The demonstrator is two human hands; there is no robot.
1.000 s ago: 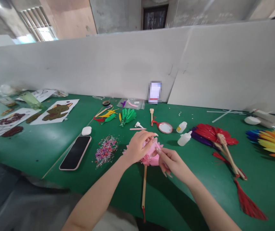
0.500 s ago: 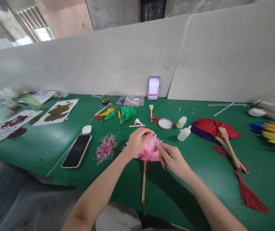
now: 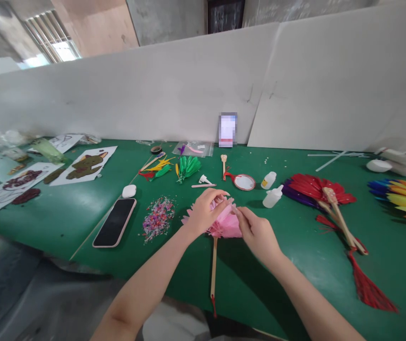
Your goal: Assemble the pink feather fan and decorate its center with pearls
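A pink petal-covered fan [image 3: 226,226] lies in front of me on the green table, its wooden handle [image 3: 213,267] pointing toward me with a red cord at the end. My left hand [image 3: 206,208] reaches over the upper part of the fan, its fingers bent and closed on the pink petals. At the fan's right edge, my right hand [image 3: 261,234] pinches a pink petal between thumb and fingers. Both hands hide much of the fan's top. Left of it sits a pile of small coloured flakes [image 3: 159,218].
A black-screened phone [image 3: 115,222] and a white case [image 3: 129,191] lie to the left. Two small glue bottles [image 3: 273,196], a round mirror [image 3: 244,182] and green feathers [image 3: 189,166] are beyond the fan. Red feather fans [image 3: 321,188] lie to the right, below a white board [image 3: 153,94].
My right hand has shifted slightly right and down along the fan's edge, uncovering more of its right side. My left hand stays on top, with its fingers moved slightly.
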